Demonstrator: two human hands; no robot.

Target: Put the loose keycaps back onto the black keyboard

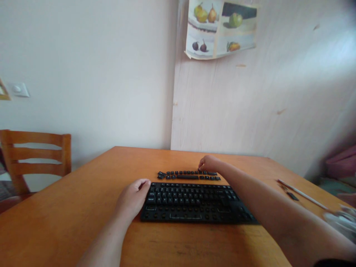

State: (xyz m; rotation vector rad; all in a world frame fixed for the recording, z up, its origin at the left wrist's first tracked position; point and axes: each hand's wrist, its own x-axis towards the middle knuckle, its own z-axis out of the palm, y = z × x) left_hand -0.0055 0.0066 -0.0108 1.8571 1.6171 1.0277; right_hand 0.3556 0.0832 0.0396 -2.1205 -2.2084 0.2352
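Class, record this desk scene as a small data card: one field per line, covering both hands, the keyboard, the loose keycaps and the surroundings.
left hand: at the keyboard's far left corner
right hand: fingertips at the back row of loose keycaps; grip unclear
keyboard: black, flat; nearest two rows lack keycaps
loose keycaps: two rows behind keyboard, long keycap in nearer row
table: orange-brown
chair: wooden, left
wall: fruit pictures
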